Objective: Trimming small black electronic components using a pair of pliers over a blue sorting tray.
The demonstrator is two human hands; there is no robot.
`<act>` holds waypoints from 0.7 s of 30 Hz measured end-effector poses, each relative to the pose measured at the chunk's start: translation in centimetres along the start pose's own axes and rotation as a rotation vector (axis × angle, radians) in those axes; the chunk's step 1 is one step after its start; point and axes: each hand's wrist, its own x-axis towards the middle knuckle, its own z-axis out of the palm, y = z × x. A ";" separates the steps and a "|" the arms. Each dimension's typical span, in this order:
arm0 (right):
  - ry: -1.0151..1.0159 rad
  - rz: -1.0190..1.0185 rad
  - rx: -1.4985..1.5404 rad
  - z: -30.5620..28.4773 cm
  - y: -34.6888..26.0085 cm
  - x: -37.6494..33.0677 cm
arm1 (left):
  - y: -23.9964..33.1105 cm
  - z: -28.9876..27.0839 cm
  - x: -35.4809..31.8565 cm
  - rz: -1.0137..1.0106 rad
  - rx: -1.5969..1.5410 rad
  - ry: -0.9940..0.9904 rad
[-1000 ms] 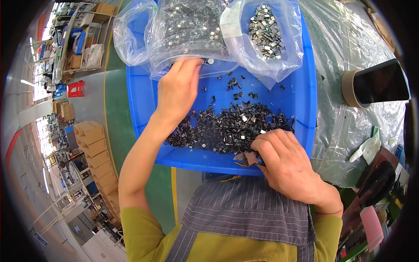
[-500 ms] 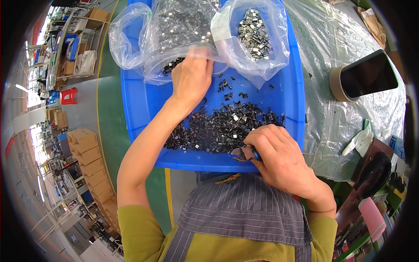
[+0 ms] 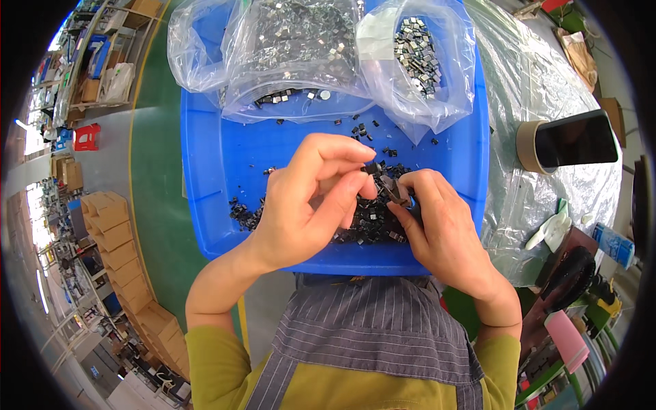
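My left hand point(image 3: 304, 201) is over the blue bin point(image 3: 205, 171), thumb and fingertips pinched on a small black part point(image 3: 371, 168). Right beside it, my right hand point(image 3: 444, 222) grips a dark, brownish flat metal piece point(image 3: 396, 193) between thumb and fingers; its exact kind is unclear. The two held things nearly meet, and I cannot tell whether they touch. Below both hands lies a heap of small black parts point(image 3: 369, 222), partly hidden by them. At the far side of the bin are a clear plastic bag point(image 3: 301, 51) of small parts and another clear bag point(image 3: 454, 61) holding silvery ones point(image 3: 418, 58).
An empty-looking clear bag point(image 3: 198, 65) hangs at the bin's far left. On the plastic-covered table point(image 3: 512, 205) to the right, a phone point(image 3: 577, 140) leans on a cardboard ring point(image 3: 529, 147), with a white glove point(image 3: 550, 231) nearer me. Cardboard boxes point(image 3: 119, 239) stand on the left.
My left hand has come back from the middle bag toward me and right, now pinching a small black part beside my right hand. My right hand, still gripping the metal piece, has risen slightly.
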 end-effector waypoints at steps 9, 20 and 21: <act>-0.049 0.006 0.075 0.5 -0.4 0.7 | -0.7 0.5 -0.3 0.236 0.346 0.066; -0.117 0.153 0.187 0.3 -1.1 0.7 | -0.8 0.6 -0.4 0.303 0.428 0.026; -0.116 0.152 0.201 0.3 -1.0 0.7 | -0.9 0.6 -0.5 0.300 0.428 0.029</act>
